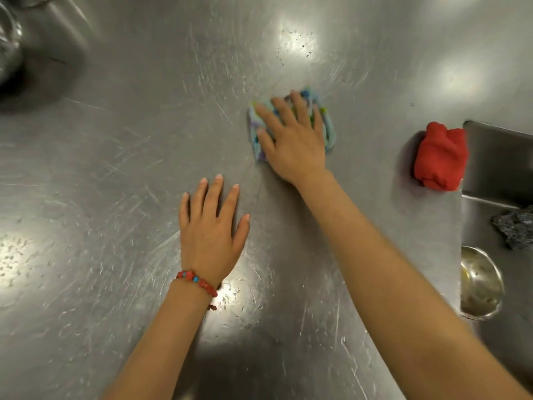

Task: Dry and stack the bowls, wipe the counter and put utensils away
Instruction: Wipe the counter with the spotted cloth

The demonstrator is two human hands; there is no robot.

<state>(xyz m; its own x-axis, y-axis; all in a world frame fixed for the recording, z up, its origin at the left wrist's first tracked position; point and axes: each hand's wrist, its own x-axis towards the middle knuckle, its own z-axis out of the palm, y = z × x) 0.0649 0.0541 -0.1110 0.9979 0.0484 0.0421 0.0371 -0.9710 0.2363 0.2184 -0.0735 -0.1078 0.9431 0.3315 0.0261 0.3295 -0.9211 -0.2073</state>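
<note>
Right hand (291, 137) flat on a folded blue-and-green cloth (328, 131), fingers straight and spread, pressing it onto the steel counter (121, 157); nothing curled round the cloth, only palm and fingers bearing down. Cloth edges showing past the fingertips and along the thumb side. Left hand (212, 226) near and below the pressing hand, also flat on bare steel, fingers extended and slightly fanned, holding nothing; red beaded bracelet (197, 281) at that wrist.

Beyond the pressing hand, a wide scratched stretch with water droplets (297, 47) under a bright reflection. To its left, much open steel, ending far off at a blurred metal vessel (11, 47) in the upper corner. To its right, a short strip of free surface, then a bunched red cloth (439, 157) sitting just at the sink (496, 145) rim. Inside the sink, a steel bowl (480, 287) with some residue and a dark crumpled scrubber (514, 229). More droplets beside the left wrist and at the far-left margin.
</note>
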